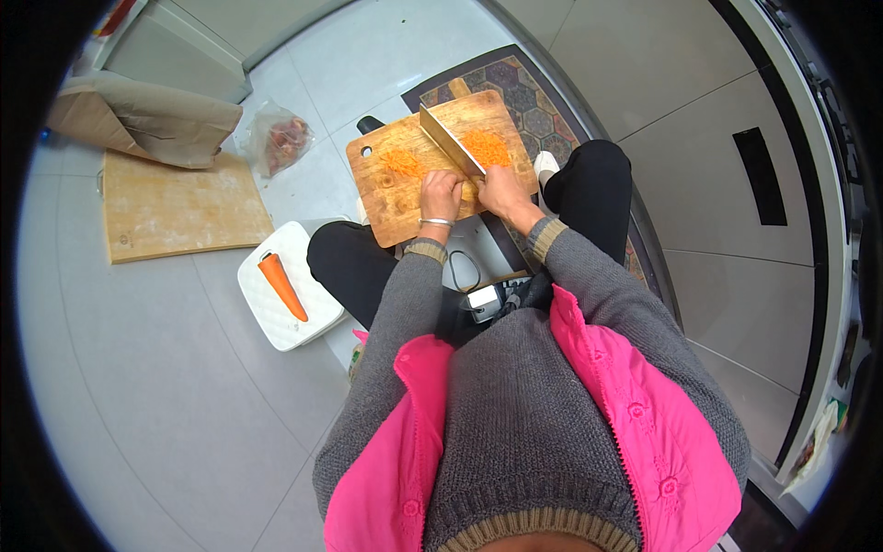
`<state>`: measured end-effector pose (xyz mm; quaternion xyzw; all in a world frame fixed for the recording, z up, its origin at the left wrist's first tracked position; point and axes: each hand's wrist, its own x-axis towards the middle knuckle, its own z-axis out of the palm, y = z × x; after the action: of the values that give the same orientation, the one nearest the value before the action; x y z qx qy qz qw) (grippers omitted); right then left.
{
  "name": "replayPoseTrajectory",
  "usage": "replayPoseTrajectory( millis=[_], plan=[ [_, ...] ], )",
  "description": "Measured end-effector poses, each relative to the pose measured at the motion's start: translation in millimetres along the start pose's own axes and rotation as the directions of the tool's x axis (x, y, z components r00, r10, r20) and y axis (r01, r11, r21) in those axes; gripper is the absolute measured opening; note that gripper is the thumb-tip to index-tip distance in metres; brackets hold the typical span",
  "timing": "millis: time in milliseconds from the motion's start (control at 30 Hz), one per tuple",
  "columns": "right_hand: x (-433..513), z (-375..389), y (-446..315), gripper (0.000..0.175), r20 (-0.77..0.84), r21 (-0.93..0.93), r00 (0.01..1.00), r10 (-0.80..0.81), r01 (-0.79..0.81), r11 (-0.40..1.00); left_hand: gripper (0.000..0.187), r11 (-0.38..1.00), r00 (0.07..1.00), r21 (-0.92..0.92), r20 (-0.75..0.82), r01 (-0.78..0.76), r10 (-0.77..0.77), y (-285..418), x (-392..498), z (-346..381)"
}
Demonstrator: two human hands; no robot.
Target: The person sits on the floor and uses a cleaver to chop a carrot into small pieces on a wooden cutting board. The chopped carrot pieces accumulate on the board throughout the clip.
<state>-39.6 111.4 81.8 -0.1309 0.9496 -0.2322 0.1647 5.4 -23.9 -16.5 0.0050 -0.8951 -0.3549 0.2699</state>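
Note:
A wooden cutting board (407, 214) lies before me above my knees. My right hand (508, 195) is closed around the handle of a cleaver (452, 143), whose wide blade stands on edge over the board. Left of the blade is a small heap of shredded carrot (402, 162), and a larger carrot heap (487, 148) lies to its right. My left hand (441, 195), with a bracelet at the wrist, rests on the board close to the blade, fingers curled; whether something is under them is hidden.
A whole carrot (283, 286) lies on a white stool (259, 310) at my left. Beyond are a second wooden board (186, 207), a brown paper bag (165, 124) and a clear plastic bag (279, 141) with reddish contents. Cabinet fronts (717, 165) curve along the right.

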Motion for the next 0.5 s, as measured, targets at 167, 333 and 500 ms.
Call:
replayPoseTrajectory(
  millis=[167,333,500],
  plan=[
    [-10,-1,-1,0.020,0.055,-0.111,0.998,-0.038,0.044,0.993,0.004,0.999,1.000,0.034,0.004,0.017,-0.017,-2,-2,2],
    [-4,6,-1,0.022,0.007,-0.039,1.000,-0.020,0.020,0.999,0.004,0.999,1.000,-0.035,0.013,0.008,-0.008,-3,-1,-2],
    [8,12,20,0.034,0.036,0.118,0.999,0.000,-0.005,0.993,0.016,0.993,0.987,0.055,-0.126,0.102,-0.095,-11,3,-18]
  ],
)
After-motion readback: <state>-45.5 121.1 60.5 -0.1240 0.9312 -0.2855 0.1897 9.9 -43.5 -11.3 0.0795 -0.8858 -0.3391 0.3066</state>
